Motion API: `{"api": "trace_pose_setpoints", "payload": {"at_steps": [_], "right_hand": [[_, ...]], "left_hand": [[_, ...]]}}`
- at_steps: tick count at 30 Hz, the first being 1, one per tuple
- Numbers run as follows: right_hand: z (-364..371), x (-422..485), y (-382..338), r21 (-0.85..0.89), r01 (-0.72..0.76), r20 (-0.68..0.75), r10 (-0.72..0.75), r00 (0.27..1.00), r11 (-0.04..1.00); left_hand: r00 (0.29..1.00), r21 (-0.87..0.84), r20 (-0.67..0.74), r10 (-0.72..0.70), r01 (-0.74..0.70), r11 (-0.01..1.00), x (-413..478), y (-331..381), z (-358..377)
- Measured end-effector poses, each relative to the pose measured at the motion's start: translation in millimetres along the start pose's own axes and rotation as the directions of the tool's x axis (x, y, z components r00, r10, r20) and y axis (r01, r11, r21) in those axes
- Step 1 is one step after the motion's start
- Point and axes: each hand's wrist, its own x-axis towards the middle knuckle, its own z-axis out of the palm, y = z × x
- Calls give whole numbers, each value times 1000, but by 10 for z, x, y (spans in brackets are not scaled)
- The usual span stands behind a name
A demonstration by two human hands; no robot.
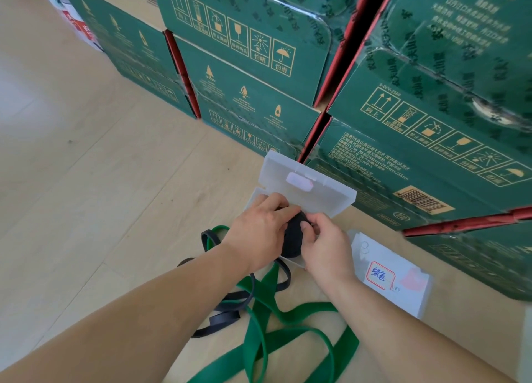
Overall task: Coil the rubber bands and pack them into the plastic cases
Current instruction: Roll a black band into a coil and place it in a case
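A coiled black rubber band (293, 238) sits in the open translucent plastic case (309, 185), whose lid stands raised behind it. My left hand (259, 230) curls over the coil from the left and my right hand (322, 238) pinches it from the right. The case's base is mostly hidden under my hands. A wide green rubber band (267, 328) lies loose on the floor in front of me, tangled with a narrower dark band (227, 310). A second, closed plastic case (394, 279) with a red-framed label lies to the right.
Stacked green cardboard boxes (259, 74) wall off the back and right side, close behind the open case. Light wooden floor (86, 195) stretches to the left.
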Motion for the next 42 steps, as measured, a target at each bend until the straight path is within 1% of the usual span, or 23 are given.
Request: {"api": "trace_pose_setpoints", "payload": {"at_steps": [2, 5, 9, 11, 13, 14, 17, 19, 22, 24, 27, 32, 36, 38, 40, 42], "right_hand": [[3, 4, -27, -50, 0, -2, 0, 1000, 999], [22, 10, -106, -197, -26, 17, 30, 999, 980], [2, 39, -209, -408, -51, 92, 97, 991, 912], [14, 68, -261, -486, -54, 142, 139, 980, 872], [28, 84, -299, -536, -56, 165, 170, 972, 843], [31, 89, -299, -542, -52, 167, 168, 971, 839], [29, 76, -249, -521, -29, 165, 134, 977, 853], [26, 69, -224, -493, -35, 154, 126, 980, 869], [27, 47, -245, -439, -65, 140, 140, 980, 896], [-5, 5, -249, -391, -61, 126, 120, 985, 918], [-40, -54, -243, -375, -24, 131, 78, 988, 927], [-11, -78, -257, -458, 20, 169, 65, 983, 889], [-34, -5, -323, -497, -32, 203, 152, 967, 867], [-47, 42, -377, -528, -47, 240, 202, 950, 848], [-100, 41, -441, -512, -61, 292, 240, 926, 857], [-208, 5, -456, -491, -29, 308, 205, 929, 871]], "left_hand": [[1000, 55, 16, 15, -16, 998, 27, 9, -33], [997, 157, 78, 3, -15, 988, 101, 79, -62], [985, 285, 166, -45, -4, 959, 87, 169, -16], [974, 360, 220, -48, -35, 932, 58, 173, -3], [972, 417, 234, -34, -69, 906, 18, 173, 29], [977, 408, 211, -17, -72, 910, -15, 169, 41], [995, 300, 92, 41, -66, 952, -151, 92, 94], [997, 247, 47, 66, -75, 966, -200, 30, 137], [997, 165, 74, 32, -44, 985, -127, 35, 68], [994, 127, 110, -12, -2, 992, -30, 60, -32], [986, 155, 165, -34, 8, 988, 23, 81, -104], [978, 249, 207, -38, -15, 968, 27, 119, -81], [949, 355, 298, -107, -6, 935, 50, 162, -19], [939, 372, 322, -121, -8, 928, 90, 183, -5], [940, 353, 318, -124, 4, 936, 99, 174, -8], [950, 335, 291, -113, 10, 942, 55, 133, -3]]}}
